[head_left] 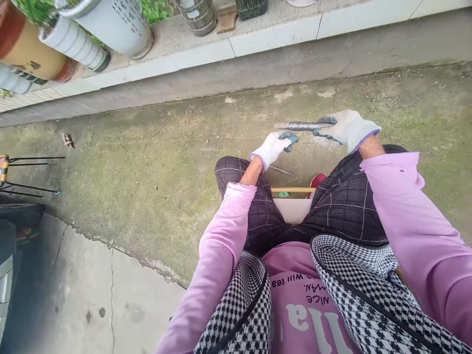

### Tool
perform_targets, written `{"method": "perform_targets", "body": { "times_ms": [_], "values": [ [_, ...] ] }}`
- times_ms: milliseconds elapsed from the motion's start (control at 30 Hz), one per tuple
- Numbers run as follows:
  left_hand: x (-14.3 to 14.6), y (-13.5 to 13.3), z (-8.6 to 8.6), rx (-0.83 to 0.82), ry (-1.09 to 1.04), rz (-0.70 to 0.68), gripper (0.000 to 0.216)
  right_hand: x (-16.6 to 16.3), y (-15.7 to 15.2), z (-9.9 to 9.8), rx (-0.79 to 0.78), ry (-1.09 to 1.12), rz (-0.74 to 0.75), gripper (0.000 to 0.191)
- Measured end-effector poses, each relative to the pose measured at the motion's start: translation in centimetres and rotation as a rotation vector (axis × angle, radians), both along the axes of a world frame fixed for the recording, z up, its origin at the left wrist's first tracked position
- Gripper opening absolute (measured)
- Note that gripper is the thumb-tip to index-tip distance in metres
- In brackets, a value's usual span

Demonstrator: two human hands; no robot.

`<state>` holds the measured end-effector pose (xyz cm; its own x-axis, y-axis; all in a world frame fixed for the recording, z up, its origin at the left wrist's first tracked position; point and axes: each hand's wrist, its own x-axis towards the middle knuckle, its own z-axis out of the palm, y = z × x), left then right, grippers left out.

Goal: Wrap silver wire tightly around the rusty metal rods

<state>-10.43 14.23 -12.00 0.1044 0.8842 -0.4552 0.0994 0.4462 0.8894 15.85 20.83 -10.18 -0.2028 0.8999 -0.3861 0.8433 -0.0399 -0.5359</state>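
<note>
My right hand point(342, 129), in a white glove with a dark blue-grey palm, grips one end of a short stick wound with shiny silvery wire or thread point(300, 126). The stick lies nearly level above the ground, its bare brownish tip pointing left. Just below that tip is my left hand point(275, 146), gloved the same way, with its fingers curled closed. Whatever those fingers pinch is too small or hidden to make out. Beneath the hands, between my knees, a thin rod point(282, 170) and a yellowish bar point(293, 190) show.
Potted plants point(114, 24) stand along a tiled ledge point(276, 43) ahead. Mossy concrete ground point(155, 162) stretches below it. Thin black legs of some furniture point(33, 164) reach in from the left, near a small brown object point(68, 141).
</note>
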Motion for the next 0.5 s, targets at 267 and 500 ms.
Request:
{"method": "perform_targets", "body": {
  "times_ms": [267, 500],
  "values": [
    [-0.6, 5.8, 6.2, 0.124, -0.259, 0.053, 0.010, -2.7, 0.5, 5.8, -0.079, 0.681, -0.473, 0.025],
    [-1.6, 10.9, 7.1, 0.054, -0.429, 0.225, 0.030, -5.7, 5.8, 6.3, -0.067, 0.761, -0.252, 0.050]
  ]
}}
